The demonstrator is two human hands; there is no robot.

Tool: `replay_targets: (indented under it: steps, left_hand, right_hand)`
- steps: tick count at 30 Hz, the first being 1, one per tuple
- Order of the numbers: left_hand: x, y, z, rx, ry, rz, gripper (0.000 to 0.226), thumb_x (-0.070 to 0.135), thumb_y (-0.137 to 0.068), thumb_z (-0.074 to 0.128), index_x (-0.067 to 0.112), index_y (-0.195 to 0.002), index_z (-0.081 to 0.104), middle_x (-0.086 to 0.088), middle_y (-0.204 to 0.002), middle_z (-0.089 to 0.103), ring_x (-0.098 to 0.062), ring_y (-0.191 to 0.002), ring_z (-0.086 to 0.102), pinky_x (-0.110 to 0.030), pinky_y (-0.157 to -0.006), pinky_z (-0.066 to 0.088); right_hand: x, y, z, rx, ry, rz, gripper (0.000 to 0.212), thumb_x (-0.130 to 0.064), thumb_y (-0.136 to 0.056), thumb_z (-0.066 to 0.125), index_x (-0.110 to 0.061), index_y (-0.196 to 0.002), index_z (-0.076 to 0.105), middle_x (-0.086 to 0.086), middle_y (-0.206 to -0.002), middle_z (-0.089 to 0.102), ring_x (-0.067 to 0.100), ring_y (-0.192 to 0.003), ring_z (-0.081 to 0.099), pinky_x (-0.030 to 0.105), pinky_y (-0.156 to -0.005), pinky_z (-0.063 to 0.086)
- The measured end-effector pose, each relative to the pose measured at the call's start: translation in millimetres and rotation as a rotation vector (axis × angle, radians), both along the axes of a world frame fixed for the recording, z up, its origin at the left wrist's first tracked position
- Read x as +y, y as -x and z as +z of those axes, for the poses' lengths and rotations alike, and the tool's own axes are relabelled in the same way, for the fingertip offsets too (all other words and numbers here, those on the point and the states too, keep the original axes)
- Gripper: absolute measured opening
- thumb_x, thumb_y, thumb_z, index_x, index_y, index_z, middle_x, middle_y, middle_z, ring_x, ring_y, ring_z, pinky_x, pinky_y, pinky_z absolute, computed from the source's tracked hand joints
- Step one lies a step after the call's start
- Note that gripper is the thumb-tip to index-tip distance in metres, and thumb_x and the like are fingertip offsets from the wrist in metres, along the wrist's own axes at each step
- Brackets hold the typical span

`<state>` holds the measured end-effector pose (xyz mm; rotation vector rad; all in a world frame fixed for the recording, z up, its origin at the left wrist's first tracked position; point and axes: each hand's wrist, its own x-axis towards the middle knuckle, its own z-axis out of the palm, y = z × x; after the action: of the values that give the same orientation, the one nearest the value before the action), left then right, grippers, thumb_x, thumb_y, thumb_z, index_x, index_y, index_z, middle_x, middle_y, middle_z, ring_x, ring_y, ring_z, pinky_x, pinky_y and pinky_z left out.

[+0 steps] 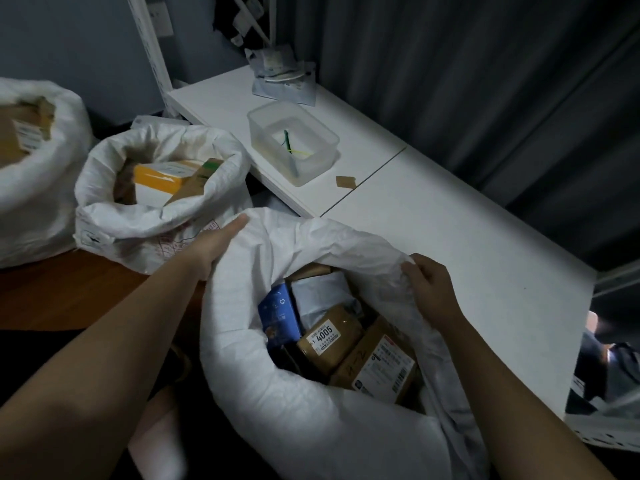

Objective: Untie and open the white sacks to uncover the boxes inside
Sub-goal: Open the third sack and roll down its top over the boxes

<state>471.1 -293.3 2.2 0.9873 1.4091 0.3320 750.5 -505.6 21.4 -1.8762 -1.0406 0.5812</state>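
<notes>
I see my left hand (221, 242) gripping the far left rim of the nearest crumpled white woven sack (277, 403), while my right hand (427, 284) pinches its right rim, fingers (408, 268) curled over the fabric. Its mouth gapes over brown cardboard boxes (349, 344) and a blue carton (278, 315). Beyond stand two more open white sacks (145, 216). A clear plastic tub (294, 142) sits on the white surface (450, 220).

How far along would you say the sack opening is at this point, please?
Done: the far sack and middle sack sit open, boxes showing. In hand: the left hand and right hand spread the near sack, parcels visible. Left: rolling its rim down; no tied sack shows.
</notes>
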Motion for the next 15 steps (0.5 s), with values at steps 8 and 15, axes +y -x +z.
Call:
replay_targets:
  steps: [8, 15]
  left_hand:
    - [-15.2, 23.5, 58.9, -0.325, -0.157, -0.191, 0.028, 0.029, -0.084, 0.067, 0.017, -0.109, 0.067, -0.007, -0.097, 0.074, -0.023, -0.091, 0.070, -0.034, -0.077, 0.054]
    - [-30.1, 53.6, 70.0, -0.362, -0.091, -0.280, 0.045, 0.020, -0.068, 0.079, 0.015, -0.111, 0.067, -0.011, -0.103, 0.072, -0.025, -0.092, 0.069, -0.034, -0.077, 0.054]
  right_hand:
    - [34.0, 12.8, 35.9, -0.566, 0.100, 0.110, 0.042, -0.037, -0.083, 0.043, -0.011, -0.108, 0.064, 0.008, -0.113, 0.063, 0.025, -0.104, 0.055, 0.035, -0.087, 0.044]
    - [141.8, 83.4, 51.8, -0.646, 0.445, 0.644, 0.111, -0.036, -0.071, 0.076, -0.031, -0.153, 0.001, 0.004, -0.161, 0.007, 0.023, -0.147, 0.004, 0.044, -0.119, 0.008]
